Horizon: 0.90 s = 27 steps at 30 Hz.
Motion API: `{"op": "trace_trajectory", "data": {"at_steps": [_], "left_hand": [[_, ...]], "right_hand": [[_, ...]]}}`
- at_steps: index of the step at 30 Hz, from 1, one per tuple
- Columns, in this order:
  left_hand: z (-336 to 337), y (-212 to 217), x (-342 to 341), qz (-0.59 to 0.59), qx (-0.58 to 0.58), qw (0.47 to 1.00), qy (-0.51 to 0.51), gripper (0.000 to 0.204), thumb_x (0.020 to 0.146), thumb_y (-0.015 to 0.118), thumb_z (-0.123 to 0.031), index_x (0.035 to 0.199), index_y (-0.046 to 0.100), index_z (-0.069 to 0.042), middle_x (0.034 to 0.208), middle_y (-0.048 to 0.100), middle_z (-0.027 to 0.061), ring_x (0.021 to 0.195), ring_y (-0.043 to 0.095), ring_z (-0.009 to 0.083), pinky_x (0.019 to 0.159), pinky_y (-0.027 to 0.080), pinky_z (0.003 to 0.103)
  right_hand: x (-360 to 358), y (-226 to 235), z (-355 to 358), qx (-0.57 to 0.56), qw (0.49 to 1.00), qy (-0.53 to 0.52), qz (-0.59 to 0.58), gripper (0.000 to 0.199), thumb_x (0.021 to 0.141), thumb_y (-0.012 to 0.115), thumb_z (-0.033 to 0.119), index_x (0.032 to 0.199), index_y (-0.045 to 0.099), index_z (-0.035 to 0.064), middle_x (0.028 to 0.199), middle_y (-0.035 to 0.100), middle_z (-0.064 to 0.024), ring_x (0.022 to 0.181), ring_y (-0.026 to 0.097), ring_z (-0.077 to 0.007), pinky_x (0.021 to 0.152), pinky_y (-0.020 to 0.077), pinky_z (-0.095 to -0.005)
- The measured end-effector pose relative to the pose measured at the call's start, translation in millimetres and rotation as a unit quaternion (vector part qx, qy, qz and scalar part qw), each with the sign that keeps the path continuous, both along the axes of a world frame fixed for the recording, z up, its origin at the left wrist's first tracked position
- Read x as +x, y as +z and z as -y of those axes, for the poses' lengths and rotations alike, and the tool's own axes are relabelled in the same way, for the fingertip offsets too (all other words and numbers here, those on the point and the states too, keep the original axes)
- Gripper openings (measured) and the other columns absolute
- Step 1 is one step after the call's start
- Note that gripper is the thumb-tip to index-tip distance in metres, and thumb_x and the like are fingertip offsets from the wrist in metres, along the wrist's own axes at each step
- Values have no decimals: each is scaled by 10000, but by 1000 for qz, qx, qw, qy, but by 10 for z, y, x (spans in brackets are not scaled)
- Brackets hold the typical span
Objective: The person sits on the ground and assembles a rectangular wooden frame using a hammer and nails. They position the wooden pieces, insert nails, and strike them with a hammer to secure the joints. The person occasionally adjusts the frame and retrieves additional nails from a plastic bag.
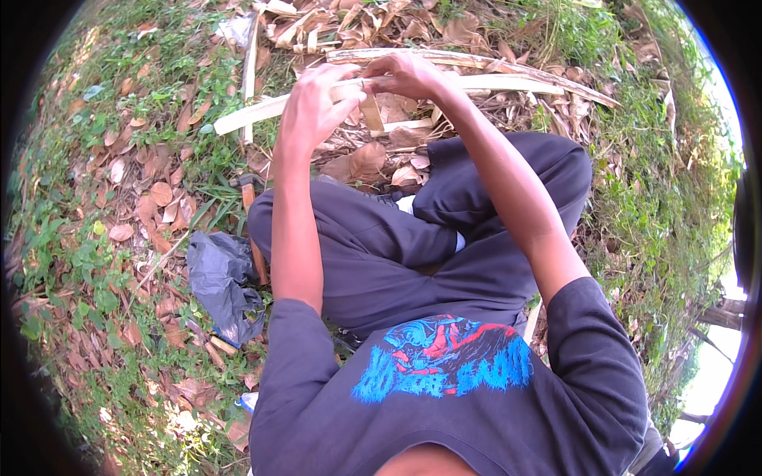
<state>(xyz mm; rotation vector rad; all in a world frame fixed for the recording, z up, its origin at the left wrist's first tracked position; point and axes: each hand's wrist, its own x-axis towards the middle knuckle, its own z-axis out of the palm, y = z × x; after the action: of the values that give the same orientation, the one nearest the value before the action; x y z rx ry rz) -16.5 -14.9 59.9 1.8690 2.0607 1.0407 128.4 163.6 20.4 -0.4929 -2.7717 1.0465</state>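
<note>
- Gripping a pale split strip (373, 111), left hand (313, 111) fingers curled around it.
- Right hand (409, 75) fingertips pinching the same strip, above dry leaves (159, 198).

I see my left hand (313, 107) and right hand (409, 75) meeting on a short strip (371, 111), above my crossed legs (413, 238). Long split stalks (508, 82) lie on the ground beyond them. A plastic bag (222, 282) lies left of my legs, a wooden handle (252, 230) between them.
</note>
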Motion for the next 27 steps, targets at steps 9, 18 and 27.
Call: {"op": "trace_trajectory", "data": {"at_steps": [9, 18, 27], "left_hand": [[-213, -482, -124, 74, 62, 994, -55, 252, 897, 738, -261, 1046, 785, -63, 1072, 753, 118, 955, 732, 279, 841, 574, 376], [-233, -616, -15, 12, 138, 990, -2, 155, 878, 747, -208, 969, 772, -85, 1012, 757, 32, 922, 704, 211, 817, 432, 365], [-162, -543, 17, 49, 178, 983, 14, 118, 885, 754, -140, 969, 749, -57, 968, 717, 70, 905, 686, 226, 804, 484, 349]], "right_hand": [[2, 17, -62, -13, 999, 15, 26, 407, 879, 760, 387, 1124, 747, 62, 1013, 757, -140, 909, 712, -213, 822, 541, -373], [22, 114, -45, -101, 993, 10, 52, 483, 813, 784, 134, 1261, 646, 20, 1182, 729, -156, 1119, 689, -225, 990, 526, -346], [29, 111, -8, -45, 998, 10, 45, 514, 803, 786, 218, 1270, 652, 52, 1198, 719, -165, 1119, 689, -244, 983, 532, -363]]}}
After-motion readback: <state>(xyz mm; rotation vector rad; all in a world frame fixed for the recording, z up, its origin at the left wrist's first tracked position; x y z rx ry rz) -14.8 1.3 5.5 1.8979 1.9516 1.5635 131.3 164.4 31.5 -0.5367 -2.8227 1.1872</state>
